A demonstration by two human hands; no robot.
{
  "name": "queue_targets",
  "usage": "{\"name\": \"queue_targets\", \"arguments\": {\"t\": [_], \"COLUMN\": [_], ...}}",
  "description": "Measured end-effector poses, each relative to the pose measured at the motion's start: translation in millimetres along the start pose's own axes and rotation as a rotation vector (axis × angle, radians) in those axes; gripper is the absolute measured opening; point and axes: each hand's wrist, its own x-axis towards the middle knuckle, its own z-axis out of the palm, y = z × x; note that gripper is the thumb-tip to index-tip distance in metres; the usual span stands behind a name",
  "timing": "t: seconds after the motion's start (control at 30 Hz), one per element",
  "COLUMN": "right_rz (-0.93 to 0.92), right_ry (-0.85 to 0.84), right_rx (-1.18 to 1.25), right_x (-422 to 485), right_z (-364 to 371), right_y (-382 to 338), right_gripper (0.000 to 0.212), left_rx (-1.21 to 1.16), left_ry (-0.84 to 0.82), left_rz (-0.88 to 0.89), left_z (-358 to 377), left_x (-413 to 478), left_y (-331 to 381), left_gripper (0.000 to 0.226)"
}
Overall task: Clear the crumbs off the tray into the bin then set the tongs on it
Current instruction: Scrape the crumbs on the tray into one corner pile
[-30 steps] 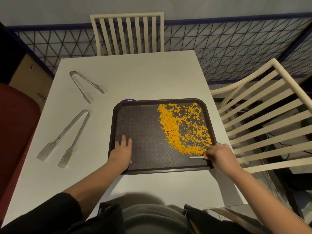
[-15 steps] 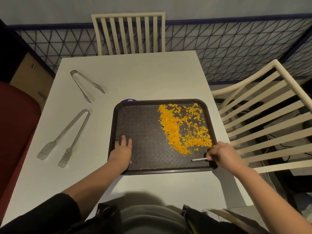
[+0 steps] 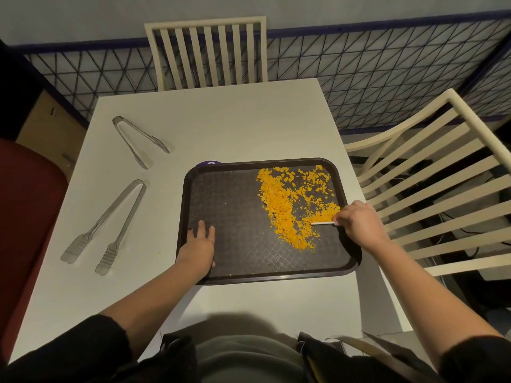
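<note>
White table (image 3: 249, 125), square top, set against a dark blue lattice railing (image 3: 387, 67); pale wall above. Cream slatted chair (image 3: 206, 51) at the far edge, a second cream chair (image 3: 431, 172) off the right edge, a dark red seat (image 3: 25, 205) off the left.

Dark tray (image 3: 237, 214), near the table's right edge: orange crumbs (image 3: 290, 205) heaped over its right half, left half mostly bare. A purple object (mostly hidden) shows just past the tray's far left corner.

Left hand (image 3: 197, 246): flat, fingers spread, pressed on the tray's near left corner.

Right hand (image 3: 359, 221): closed around a thin white stick (image 3: 322, 223), tip among the crumbs.

Two metal tongs on the table's left side, well clear of the tray: long tongs (image 3: 106, 226) nearer, short tongs (image 3: 139, 140) farther.
</note>
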Motion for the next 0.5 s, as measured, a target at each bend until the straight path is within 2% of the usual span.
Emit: {"name": "queue_targets", "arguments": {"t": [0.2,0.33,0.5], "right_rz": [-0.041,-0.137,-0.066], "right_ry": [0.029,-0.011,0.000], "right_rx": [0.079,0.054,0.019], "right_x": [-14.7,-50.8,-53.0], "right_z": [-13.0,1.4,16.6], "right_y": [-17.4,-50.9,-67.1], "right_gripper": [0.008,0.020,0.024], "left_rx": [0.005,-0.002,0.007], "left_ry": [0.004,0.013,0.015], "left_rz": [0.002,0.003,0.003], "left_z": [-0.3,1.1,2.0], "left_x": [-0.6,-0.1,0.0], "left_y": [-0.7,-0.4,-0.8], "left_gripper": [0.090,0.091,0.091]}}
